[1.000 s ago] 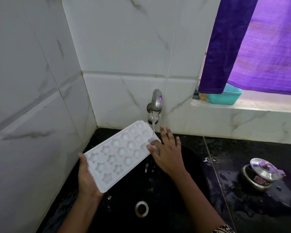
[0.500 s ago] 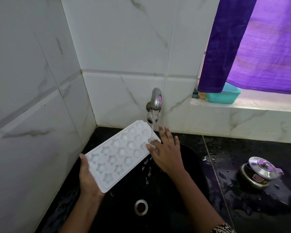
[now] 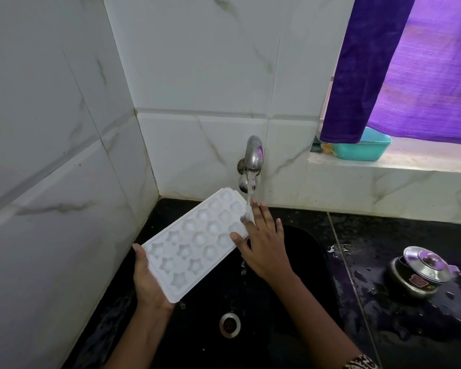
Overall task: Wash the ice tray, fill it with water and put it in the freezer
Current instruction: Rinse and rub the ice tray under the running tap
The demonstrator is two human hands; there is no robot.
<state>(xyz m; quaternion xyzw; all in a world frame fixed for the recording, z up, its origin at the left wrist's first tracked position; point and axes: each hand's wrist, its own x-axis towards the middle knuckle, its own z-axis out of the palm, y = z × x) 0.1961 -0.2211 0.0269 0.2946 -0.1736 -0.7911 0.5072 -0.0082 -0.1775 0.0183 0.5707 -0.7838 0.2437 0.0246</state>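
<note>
room: corner of white marble-look wall tiles (image 3: 197, 62) over a wet black counter (image 3: 410, 328), with a black sink (image 3: 290, 302) set into it.
ice tray: white ice tray (image 3: 194, 246), held over the sink, tilted so its far end is higher and sits under the tap; star-shaped and round cups face up.
water: thin stream of water (image 3: 249, 193) falls from the tap onto the tray's far right corner; drops fall off the tray's right edge into the sink.
left hand: left hand (image 3: 148, 280) grips the tray's near end from below, thumb lying along the left edge, the other fingers hidden under the tray.
right hand: right hand (image 3: 264, 241) lies spread flat on the tray's far right corner, fingers straight and slightly apart, thumb tip on the tray's top face; it grasps nothing.
tap: metal tap (image 3: 253, 158) sticks out of the back wall, just above the tray's far end.
drain: round metal drain (image 3: 229, 324) in the sink floor, below the tray's near end.
counter right: small steel pot with a lid (image 3: 421, 270) stands on the wet counter, well apart from the sink.
sill: teal plastic tub (image 3: 362, 149) on the pale window sill (image 3: 410, 169), partly behind a purple curtain (image 3: 397, 62).
</note>
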